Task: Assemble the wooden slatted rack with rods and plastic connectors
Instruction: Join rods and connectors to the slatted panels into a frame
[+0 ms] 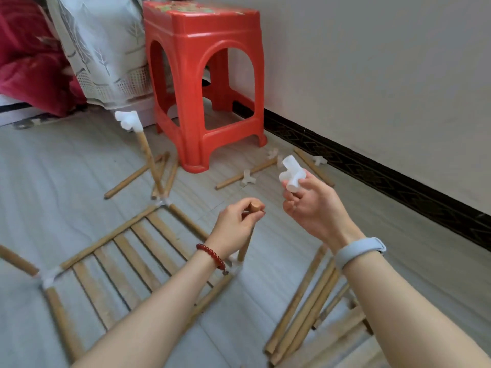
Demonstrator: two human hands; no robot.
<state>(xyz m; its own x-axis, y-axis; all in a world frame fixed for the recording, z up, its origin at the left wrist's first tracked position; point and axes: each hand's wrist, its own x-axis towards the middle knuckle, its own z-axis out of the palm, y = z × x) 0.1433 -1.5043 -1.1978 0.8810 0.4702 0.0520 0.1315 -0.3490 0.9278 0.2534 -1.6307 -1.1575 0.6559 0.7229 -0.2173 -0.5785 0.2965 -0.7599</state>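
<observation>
A wooden slatted panel (127, 258) lies flat on the floor, with white plastic connectors at its corners. An upright wooden rod (245, 245) stands in the near-right corner connector (235, 264); my left hand (236, 229) grips its top end. My right hand (313, 208) holds a white plastic connector (291, 173) a little to the right of and above the rod's top. Another upright rod (151, 163) rises from the far corner, capped with a white connector (127, 119).
A red plastic stool (207, 83) stands by the wall behind the panel. Loose rods (132, 179) and small white connectors (248, 179) lie around its feet. A bundle of rods (305, 309) and a second slatted piece lie at my right. A bed with cloth is at the far left.
</observation>
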